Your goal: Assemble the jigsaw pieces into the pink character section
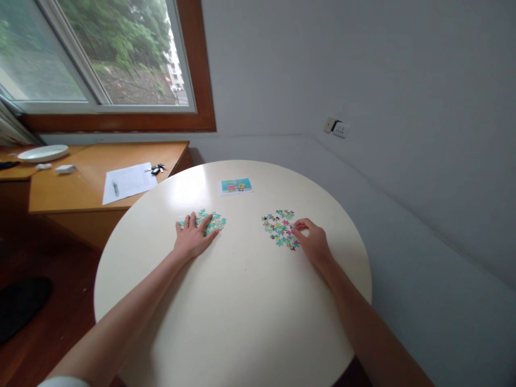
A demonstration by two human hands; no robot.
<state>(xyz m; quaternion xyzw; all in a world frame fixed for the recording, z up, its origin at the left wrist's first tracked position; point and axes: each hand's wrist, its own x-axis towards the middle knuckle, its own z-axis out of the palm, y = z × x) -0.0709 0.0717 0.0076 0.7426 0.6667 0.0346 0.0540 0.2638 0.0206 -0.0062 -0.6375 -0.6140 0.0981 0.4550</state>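
Flat with fingers spread, my left hand (192, 238) rests over a pile of mostly teal jigsaw pieces (217, 222), covering part of it. At the right edge of a second, multicoloured pile of jigsaw pieces (279, 228), my right hand (312, 238) has its thumb and fingertips drawn together. Whatever is between those fingertips is too small to make out, though they touch or hover at the pink pieces. Beyond both piles lies a small picture card (236, 186) with a teal background and cartoon figures.
The piles lie on a round white table (245, 306). To the left stands a wooden desk (91, 185) with a paper sheet (129, 183), keys (156, 169), a small white box (65, 169) and a white plate (44, 153). A wall with a socket (341, 129) borders the right side.
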